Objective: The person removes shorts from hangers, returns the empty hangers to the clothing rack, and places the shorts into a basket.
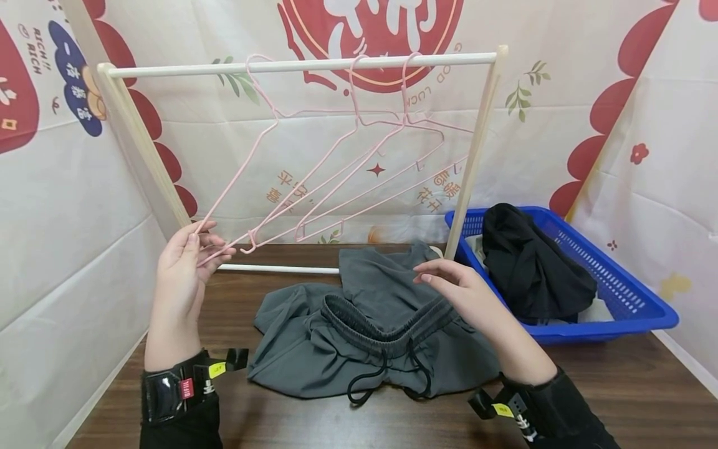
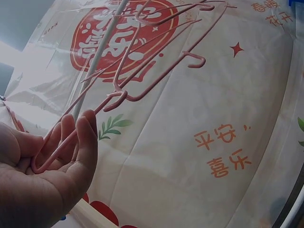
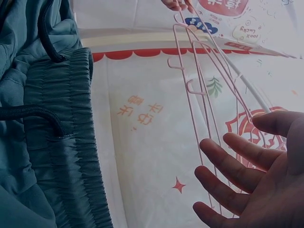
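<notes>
My left hand [image 1: 181, 265] grips the lower left corner of a pink wire hanger [image 1: 255, 144], whose hook is over the rack's top bar; the left wrist view shows the fingers curled around the hanger's bent end [image 2: 40, 169]. Two more pink hangers [image 1: 405, 93] hang to its right. Dark grey shorts [image 1: 303, 368] lie on the table below, the elastic waistband and black drawstrings facing me. Over their right side hovers my right hand [image 1: 460, 290], holding nothing. In the right wrist view, its fingers [image 3: 227, 187] are spread apart, with the shorts [image 3: 57, 156] at left.
A rack with a white top bar [image 1: 308, 65] and pale wooden posts [image 1: 473, 162] stands at the back of the brown table [image 1: 303, 424]. A blue plastic basket [image 1: 634, 323] at the right holds black cloth [image 1: 527, 262] and lighter cloth. Printed sheeting [image 1: 527, 174] surrounds the table.
</notes>
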The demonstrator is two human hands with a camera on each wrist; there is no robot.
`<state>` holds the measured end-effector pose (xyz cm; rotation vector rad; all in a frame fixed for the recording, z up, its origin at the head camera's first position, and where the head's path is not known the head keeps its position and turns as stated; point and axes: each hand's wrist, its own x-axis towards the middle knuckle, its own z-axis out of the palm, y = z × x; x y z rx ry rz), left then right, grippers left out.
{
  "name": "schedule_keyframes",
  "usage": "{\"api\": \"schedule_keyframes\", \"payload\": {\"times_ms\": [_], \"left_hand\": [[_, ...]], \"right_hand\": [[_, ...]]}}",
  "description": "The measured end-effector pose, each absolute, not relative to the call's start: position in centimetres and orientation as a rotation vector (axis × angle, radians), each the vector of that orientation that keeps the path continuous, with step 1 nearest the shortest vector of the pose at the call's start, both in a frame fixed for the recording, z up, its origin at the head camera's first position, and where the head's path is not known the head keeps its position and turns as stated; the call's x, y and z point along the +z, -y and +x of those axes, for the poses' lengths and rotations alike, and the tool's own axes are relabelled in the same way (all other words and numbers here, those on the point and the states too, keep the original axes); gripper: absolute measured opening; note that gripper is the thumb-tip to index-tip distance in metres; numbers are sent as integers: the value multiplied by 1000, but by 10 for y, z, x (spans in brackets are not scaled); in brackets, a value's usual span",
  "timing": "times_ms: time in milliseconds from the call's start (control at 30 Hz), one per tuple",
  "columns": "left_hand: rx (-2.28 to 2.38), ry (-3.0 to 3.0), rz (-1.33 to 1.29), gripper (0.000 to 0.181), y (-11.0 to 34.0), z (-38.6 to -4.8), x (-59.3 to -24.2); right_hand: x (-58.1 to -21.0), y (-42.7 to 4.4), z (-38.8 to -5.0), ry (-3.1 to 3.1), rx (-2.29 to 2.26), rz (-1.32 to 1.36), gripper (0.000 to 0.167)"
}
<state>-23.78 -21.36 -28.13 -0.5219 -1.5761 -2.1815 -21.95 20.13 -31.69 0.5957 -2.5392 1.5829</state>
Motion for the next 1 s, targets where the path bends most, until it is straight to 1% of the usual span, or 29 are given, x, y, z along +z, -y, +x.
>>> {"api": "schedule_keyframes", "payload": {"times_ms": [567, 1000], "left_hand": [[-2168, 1628, -499, 30, 221, -244, -289], [-2281, 1605, -435, 28, 228, -245, -290]], "right_hand": [[-319, -203, -217, 2529, 1594, 605, 30], [-314, -206, -219, 2556, 1561, 589, 31]]}}
